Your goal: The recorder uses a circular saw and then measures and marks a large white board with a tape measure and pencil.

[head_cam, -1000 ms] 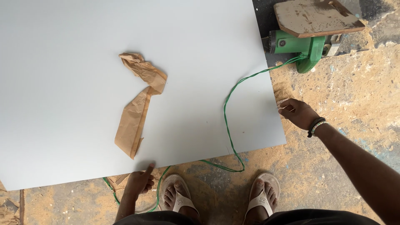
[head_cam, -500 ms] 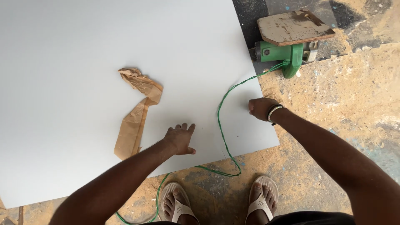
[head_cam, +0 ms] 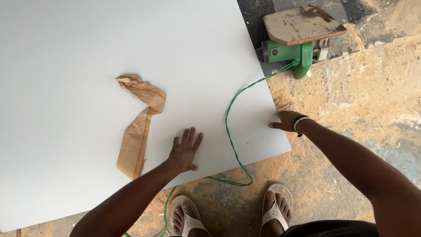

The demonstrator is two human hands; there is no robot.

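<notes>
The left hand (head_cam: pixel 185 151) lay flat, fingers spread, on the large white board (head_cam: pixel 87 66) near its front edge — holding nothing. The right hand (head_cam: pixel 286 121) rested at the board's right edge; whether its fingers curled under it I could not tell. The board lay on the sawdust-strewn floor (head_cam: pixel 351 109), with crumpled brown paper (head_cam: pixel 138 118) and a green cord (head_cam: pixel 232 131) on it, apparently not yet cleared — the green power tool (head_cam: pixel 289 52) sat untouched beyond the corner.

Left hand (head_cam: pixel 185 151) flat on white board (head_cam: pixel 87 66) — right hand (head_cam: pixel 286 121) at edge.
</notes>
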